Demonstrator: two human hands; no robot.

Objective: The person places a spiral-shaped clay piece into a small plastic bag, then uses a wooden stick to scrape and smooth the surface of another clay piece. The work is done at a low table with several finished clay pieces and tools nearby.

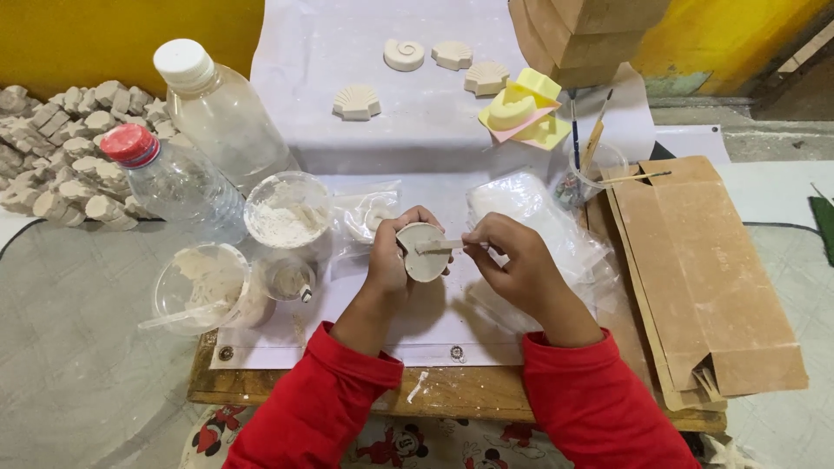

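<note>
My left hand (388, 260) grips a pale, heart-shaped plaster piece (423, 254), flat side up, over a white sheet (417, 130). My right hand (512, 260) pinches a thin flat wooden stick (439, 247) whose tip lies across the piece's face. Both arms wear red sleeves. Just left of the hands stand a clear cup of white powder (287, 213), a small cup (291, 278) and a clear cup with a stirrer and plaster residue (201, 287).
Two plastic bottles (217, 113) (169, 178) stand at left beside a heap of small plaster casts (65, 152). Shell casts (357, 102) and yellow moulds (526, 108) lie farther back. A cup with brushes (591, 169), plastic bags (539, 217) and flattened cardboard (704, 269) are on the right.
</note>
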